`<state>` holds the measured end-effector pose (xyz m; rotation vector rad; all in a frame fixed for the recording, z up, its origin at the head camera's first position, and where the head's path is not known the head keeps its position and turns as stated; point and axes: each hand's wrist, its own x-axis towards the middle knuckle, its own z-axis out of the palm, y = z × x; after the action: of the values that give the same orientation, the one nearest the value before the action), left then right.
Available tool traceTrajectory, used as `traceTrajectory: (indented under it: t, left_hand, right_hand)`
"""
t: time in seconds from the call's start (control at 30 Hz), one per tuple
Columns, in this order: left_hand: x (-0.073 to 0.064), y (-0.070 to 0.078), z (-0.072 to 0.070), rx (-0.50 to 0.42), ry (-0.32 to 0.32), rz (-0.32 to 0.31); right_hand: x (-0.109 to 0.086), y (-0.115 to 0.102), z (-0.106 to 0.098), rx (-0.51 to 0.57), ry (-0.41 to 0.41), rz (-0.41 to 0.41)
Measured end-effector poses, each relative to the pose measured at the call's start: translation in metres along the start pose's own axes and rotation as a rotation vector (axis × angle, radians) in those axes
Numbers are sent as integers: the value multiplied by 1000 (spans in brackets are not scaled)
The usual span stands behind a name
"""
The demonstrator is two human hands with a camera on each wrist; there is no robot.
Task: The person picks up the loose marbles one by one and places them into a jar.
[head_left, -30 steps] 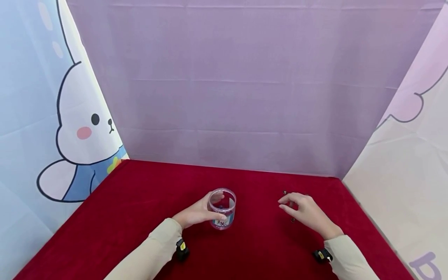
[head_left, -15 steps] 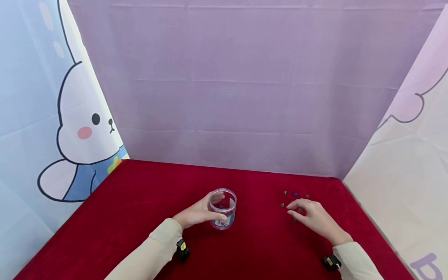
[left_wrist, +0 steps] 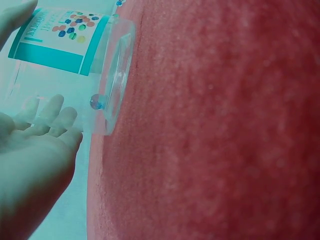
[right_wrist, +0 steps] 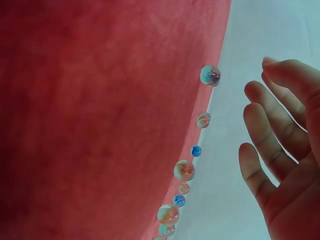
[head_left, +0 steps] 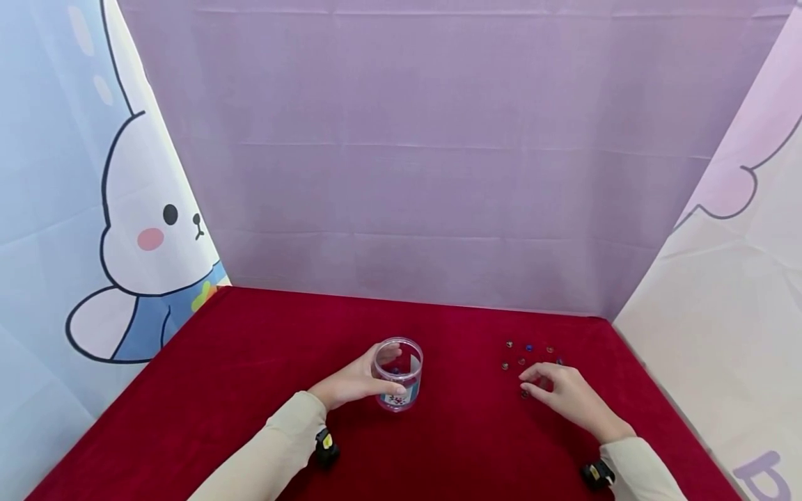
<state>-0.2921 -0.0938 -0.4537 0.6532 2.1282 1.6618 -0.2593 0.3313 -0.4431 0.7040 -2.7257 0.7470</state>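
My left hand (head_left: pixel 358 379) holds a clear plastic jar (head_left: pixel 410 369) upright on the red cloth, thumb across its front and fingers behind. The jar has no lid on and bears a blue-and-white label (left_wrist: pixel 65 37) printed with coloured balls. Inside, low by its base, sits a glass marble (left_wrist: pixel 97 102). My right hand (head_left: pixel 567 396) hovers over loose marbles on the right, fingers loosely bent and nothing between them. Its fingertips overlap the nearest marble (head_left: pixel 524 394) in the head view. In the right wrist view the marbles line up beside the fingers, the nearest a bluish marble (right_wrist: pixel 210 75).
Several small glass marbles lie scattered beyond the right hand, among them a blue marble (head_left: pixel 529 347) and a brownish marble (head_left: pixel 550 349). Red cloth (head_left: pixel 451 445) covers the table. A purple backdrop (head_left: pixel 407 174) rises behind it, with printed cloth panels at both sides.
My right hand has moved right and closer to me, uncovering several marbles that it hid before. The left hand and the jar have stayed put.
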Motion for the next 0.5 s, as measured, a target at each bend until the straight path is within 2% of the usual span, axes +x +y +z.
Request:
traceTrajectory:
  t: [0.23,0.5]
  left_hand:
    - [-1,1,0,7,3,0]
    - [-2,3,1,7,5,-1]
  right_hand:
    - [0,2,-1,-37,-55,59]
    - [-1,2,-1,-15,-152,88]
